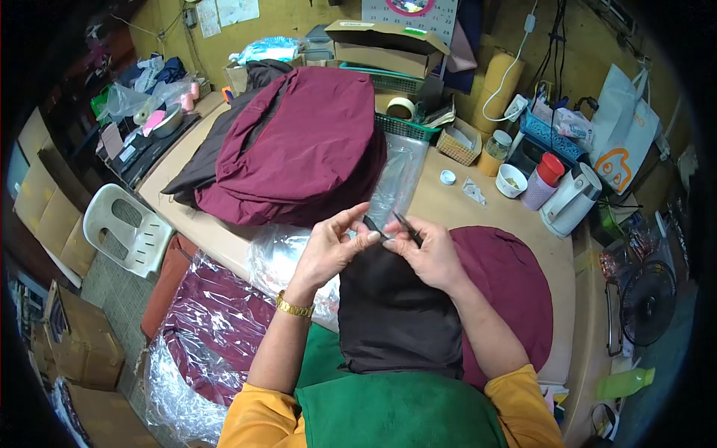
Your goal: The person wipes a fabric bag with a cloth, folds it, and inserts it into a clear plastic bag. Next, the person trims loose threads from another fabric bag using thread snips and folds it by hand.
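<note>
My left hand [336, 250], with a gold watch [295, 305] at the wrist, pinches the top edge of a piece of black fabric [399, 313]. The cloth hangs down towards my green apron [396, 411]. My right hand [432, 257] is closed around small dark snips [409, 229], their pointed end up, close to the left fingertips. Its fingers also meet the fabric edge. A maroon fabric piece [508, 287] lies on the table under my right forearm. Beyond my left hand sits a pile of maroon fabric covers [306, 142] with black parts.
Plastic-wrapped maroon fabric [216, 321] lies at the lower left, near a white plastic chair [127, 228]. On the table's right stand a white kettle [571, 200], a red-topped cup [550, 170] and a white bowl [511, 181]. Behind is an open cardboard box [385, 52].
</note>
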Available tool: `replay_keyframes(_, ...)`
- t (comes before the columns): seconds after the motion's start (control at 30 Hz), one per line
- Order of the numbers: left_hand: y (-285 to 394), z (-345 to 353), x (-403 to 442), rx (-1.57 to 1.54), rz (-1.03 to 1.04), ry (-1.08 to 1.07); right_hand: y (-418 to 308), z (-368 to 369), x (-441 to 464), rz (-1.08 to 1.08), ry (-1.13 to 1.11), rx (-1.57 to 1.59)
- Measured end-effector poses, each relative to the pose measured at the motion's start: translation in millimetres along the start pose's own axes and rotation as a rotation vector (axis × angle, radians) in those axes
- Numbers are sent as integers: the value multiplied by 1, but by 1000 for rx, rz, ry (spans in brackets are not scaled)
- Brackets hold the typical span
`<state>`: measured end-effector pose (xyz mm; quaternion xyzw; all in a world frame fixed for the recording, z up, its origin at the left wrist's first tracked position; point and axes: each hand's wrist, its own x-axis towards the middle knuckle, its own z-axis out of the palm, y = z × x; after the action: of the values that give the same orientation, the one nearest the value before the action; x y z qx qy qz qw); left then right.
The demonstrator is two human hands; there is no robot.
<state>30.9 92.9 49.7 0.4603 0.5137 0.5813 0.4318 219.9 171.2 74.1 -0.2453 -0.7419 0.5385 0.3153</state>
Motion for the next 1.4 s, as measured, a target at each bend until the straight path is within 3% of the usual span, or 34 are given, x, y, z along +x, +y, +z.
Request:
replay_keyframes(0.03, -3, -1, -3, 7, 0, -3, 5, 3, -1, -15, -28, 15)
replay_keyframes(0.1, -8, -3, -9, 431, 134, 242, 9, 4, -3, -34, -33, 19)
replay_keyframes(0.17, -6, -10, -11, 452, 38, 231, 9, 3, -6, -50, -42, 27)
replay_keyframes(0.27, -18, -13, -7, 26, 125, 124, 3, 0, -10, -57, -98, 41)
replay_keyframes(0.3, -15, -13, -7, 27, 125, 127, 4, 3, -10, -57, -102, 43)
replay_keyframes(0.37, -7, -12, -9, -152, -79, -11, 7, 9, -11, -35, -10, 118)
replay_keyframes(0.4, -5, -5, -9, -197, 5, 40, 7, 7, -11, -37, -8, 118)
replay_keyframes(0.47, -6, 0, -12, -224, 9, 68, 6, 0, -14, -98, 21, -285)
replay_keyframes(0.57, -5, 7, -20, -279, -10, 106, 4, -3, -13, -154, 77, -297)
replay_keyframes(0.63, -4, 6, -21, -560, -5, 241, 8, -6, -14, -158, 105, -282)
replay_keyframes(0.7, -13, -15, -21, -619, -5, 283, 8, -12, -16, -161, 133, -267)
replay_keyframes(0.8, -29, -34, -25, -607, 107, 162, 2, -21, -18, -2, 106, -119)
replay_keyframes(0.9, 12, -2, -35, -75, 19, 143, 6, -18, -21, -48, 67, -144)
replay_keyframes(1.03, 6, 10, -21, -139, -10, 125, 3, -11, -24, -76, 26, -145)
replay_keyframes(1.1, 1, 14, -17, -163, -9, 114, -5, -7, -27, -111, 23, -299)
replay_keyframes(1.23, 5, 5, -18, -6, 116, 395, -5, -12, -27, -186, 154, -216)
replay_keyframes(1.3, -9, -30, -21, -19, 133, 520, -5, -26, -26, -102, 166, -197)
replay_keyframes(1.37, -2, -44, -23, -54, 192, 411, -5, -31, -28, -23, 141, -187)
replay_keyframes(1.4, -3, -37, -27, 130, 104, 432, -6, -31, -27, -25, 144, -186)
